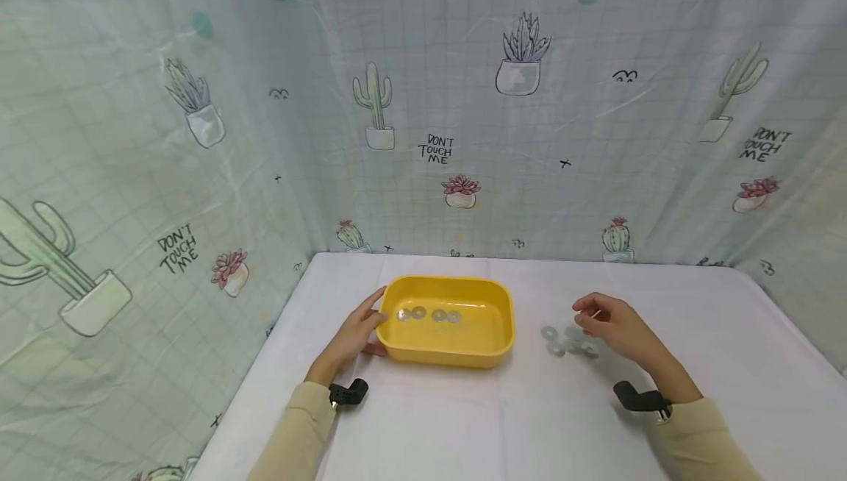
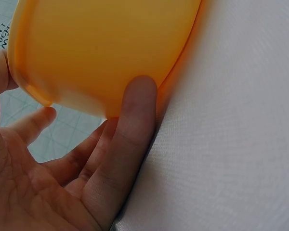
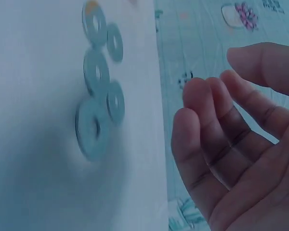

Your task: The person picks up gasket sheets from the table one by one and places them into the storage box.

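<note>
Left hand (image 1: 354, 335) gripping tray (image 1: 437, 356) edge, narrow gap, right hand (image 1: 618, 326) loosely curled over washers (image 3: 90, 79)

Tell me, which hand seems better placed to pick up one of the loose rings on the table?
Likely the right hand: it hovers empty near the loose rings. The left hand is farther off, holding the yellow tray.

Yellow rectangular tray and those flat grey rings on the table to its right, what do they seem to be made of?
Yellow rectangular tray: probably glossy moulded plastic, judging by the bright highlights and smooth rounded corners.
Flat grey rings: perhaps dull metal, given their grey colour and washer-like shape, but blur leaves plastic possible.
</note>
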{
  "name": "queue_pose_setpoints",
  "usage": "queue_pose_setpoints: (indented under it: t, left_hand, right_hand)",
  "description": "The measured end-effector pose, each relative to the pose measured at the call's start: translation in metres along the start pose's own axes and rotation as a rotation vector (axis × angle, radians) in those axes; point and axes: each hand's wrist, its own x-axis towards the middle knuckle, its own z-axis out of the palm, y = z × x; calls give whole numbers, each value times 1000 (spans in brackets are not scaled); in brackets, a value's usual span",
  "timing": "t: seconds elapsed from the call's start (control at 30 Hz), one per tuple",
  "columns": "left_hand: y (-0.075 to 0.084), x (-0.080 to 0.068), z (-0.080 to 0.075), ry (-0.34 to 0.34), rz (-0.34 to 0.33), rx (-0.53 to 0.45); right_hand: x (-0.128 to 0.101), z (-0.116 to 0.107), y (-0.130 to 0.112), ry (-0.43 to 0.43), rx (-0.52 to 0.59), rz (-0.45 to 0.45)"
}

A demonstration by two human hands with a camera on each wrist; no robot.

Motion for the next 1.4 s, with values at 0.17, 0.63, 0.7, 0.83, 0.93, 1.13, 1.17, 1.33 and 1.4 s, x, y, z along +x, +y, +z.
queue_pose_setpoints:
  t: [0.17, 0.63, 0.7, 0.83, 0.93, 1.13, 1.17, 1.33, 1.4]
  left_hand:
    - [0, 1, 1, -11, -1, -1]
    - [-1, 2, 3, -2, -2, 11]
    - [-1, 2, 3, 1, 0, 14]
    - [-1, 2, 2, 6, -1, 11]
    - [-3, 3, 1, 9, -4, 11]
    - [-1, 1, -1, 8, 2, 6]
    - [-1, 1, -1, 7, 4, 5]
    - [-1, 1, 0, 7, -5, 7]
    - [-1, 1, 0, 8, -9, 3]
  right_hand:
    - [-6, -11, 16, -12, -164, 1]
    - [-7, -9, 35, -197, -223, 119]
    - [-8, -7, 33, -204, -215, 110]
    - [-9, -6, 30, -208, -207, 103]
    - [-7, -5, 30, -210, -203, 110]
    - [-5, -3, 31, -210, -201, 97]
    - [-5, -3, 31, -211, -203, 91]
    - [-5, -3, 30, -218, -231, 66]
    - [-5, -2, 30, -221, -242, 57]
